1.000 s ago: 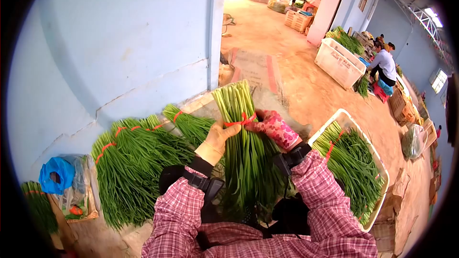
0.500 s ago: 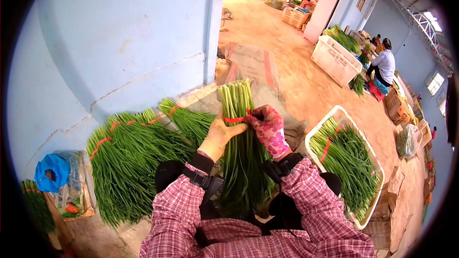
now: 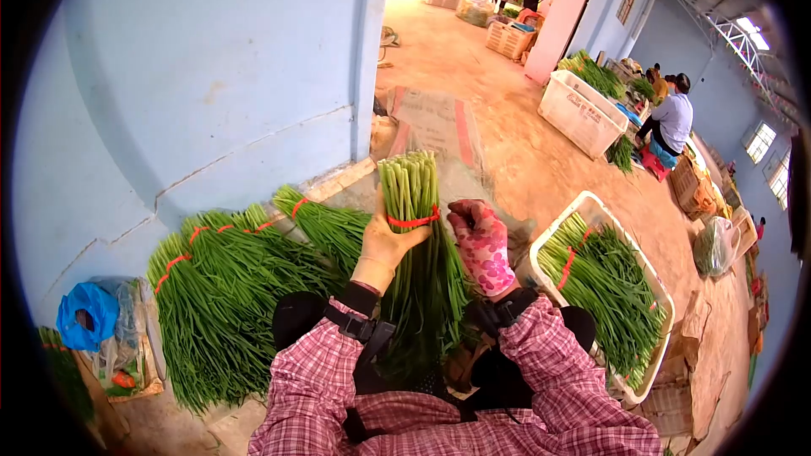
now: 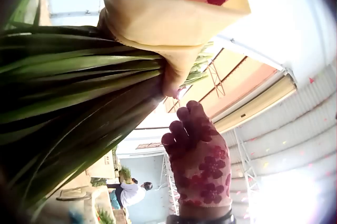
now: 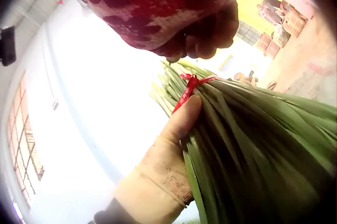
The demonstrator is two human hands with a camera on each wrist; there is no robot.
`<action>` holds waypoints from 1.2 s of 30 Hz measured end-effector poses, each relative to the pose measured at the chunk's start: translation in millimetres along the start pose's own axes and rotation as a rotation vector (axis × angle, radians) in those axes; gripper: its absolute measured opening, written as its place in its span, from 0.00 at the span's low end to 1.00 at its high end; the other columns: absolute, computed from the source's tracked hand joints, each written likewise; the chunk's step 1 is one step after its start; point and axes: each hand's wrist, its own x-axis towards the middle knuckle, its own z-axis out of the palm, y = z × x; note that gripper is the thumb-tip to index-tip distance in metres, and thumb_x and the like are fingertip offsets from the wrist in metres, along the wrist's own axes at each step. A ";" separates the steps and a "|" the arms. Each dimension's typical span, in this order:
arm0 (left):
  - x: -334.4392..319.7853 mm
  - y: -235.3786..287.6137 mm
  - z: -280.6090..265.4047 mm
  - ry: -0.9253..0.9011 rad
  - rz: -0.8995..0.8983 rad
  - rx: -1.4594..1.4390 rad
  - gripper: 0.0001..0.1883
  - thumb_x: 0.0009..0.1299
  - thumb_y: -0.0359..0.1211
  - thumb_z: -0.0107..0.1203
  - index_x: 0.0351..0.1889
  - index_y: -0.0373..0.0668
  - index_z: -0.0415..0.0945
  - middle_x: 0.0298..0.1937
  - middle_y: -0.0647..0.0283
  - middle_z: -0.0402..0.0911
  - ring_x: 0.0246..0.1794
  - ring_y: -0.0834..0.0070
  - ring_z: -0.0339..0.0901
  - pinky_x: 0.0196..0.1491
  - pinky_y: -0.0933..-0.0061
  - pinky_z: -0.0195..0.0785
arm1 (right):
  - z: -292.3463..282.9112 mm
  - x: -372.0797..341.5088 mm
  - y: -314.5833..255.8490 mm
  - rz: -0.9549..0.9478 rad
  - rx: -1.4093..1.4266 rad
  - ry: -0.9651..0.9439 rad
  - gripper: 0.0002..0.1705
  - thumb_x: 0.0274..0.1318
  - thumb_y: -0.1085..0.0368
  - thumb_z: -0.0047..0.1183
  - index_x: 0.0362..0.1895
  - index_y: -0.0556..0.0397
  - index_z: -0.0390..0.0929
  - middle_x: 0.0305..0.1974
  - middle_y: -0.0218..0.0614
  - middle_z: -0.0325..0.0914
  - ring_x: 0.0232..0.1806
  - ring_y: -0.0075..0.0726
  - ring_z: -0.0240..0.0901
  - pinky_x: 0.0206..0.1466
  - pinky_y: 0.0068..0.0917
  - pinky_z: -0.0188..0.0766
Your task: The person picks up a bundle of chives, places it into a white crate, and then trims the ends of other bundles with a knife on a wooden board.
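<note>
A bunch of garlic chives point(image 3: 429, 283) stands pale stem ends up in front of me, a red tie point(image 3: 412, 222) round its upper part. My left hand point(image 3: 380, 249), in a cream glove, grips the bunch from the left at the tie. In the right wrist view its thumb point(image 5: 188, 109) presses just under the red knot point(image 5: 193, 81). My right hand point(image 3: 483, 245), in a pink flowered glove, is just right of the tie and apart from it, its fingers curled. Nothing shows between those fingers in the left wrist view.
Several tied chive bunches point(image 3: 241, 304) lie on the left by the blue wall point(image 3: 211, 76). A white crate point(image 3: 667, 295) with more chives stands at my right. A blue bag point(image 3: 87, 315) is at far left. Farther off, a person point(image 3: 673, 122) sits near another crate point(image 3: 583, 114).
My right hand has come off the red tie and moved a little to the right with its fingers curled. The left hand keeps its grip on the bunch.
</note>
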 end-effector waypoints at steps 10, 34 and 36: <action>-4.9 4.8 4.1 -0.150 0.030 -0.071 0.54 0.58 0.24 0.72 0.80 0.43 0.49 0.71 0.61 0.72 0.67 0.71 0.72 0.68 0.67 0.68 | 8.5 38.6 -11.8 0.029 0.063 -0.012 0.20 0.57 0.66 0.67 0.52 0.60 0.81 0.42 0.39 0.85 0.43 0.29 0.78 0.48 0.29 0.75; -7.9 -3.9 10.8 -0.256 -0.161 -0.096 0.41 0.53 0.26 0.77 0.67 0.35 0.71 0.56 0.62 0.84 0.54 0.75 0.80 0.63 0.71 0.71 | -16.8 71.8 14.3 0.104 0.148 -0.028 0.18 0.63 0.64 0.58 0.55 0.55 0.81 0.38 0.41 0.85 0.42 0.36 0.82 0.46 0.32 0.77; -5.4 0.6 6.6 -0.262 -0.209 -0.024 0.42 0.53 0.26 0.77 0.68 0.35 0.70 0.56 0.61 0.84 0.55 0.75 0.80 0.63 0.71 0.71 | -28.5 78.5 22.4 0.213 0.297 0.120 0.18 0.66 0.62 0.56 0.56 0.57 0.80 0.38 0.42 0.86 0.41 0.33 0.83 0.44 0.30 0.77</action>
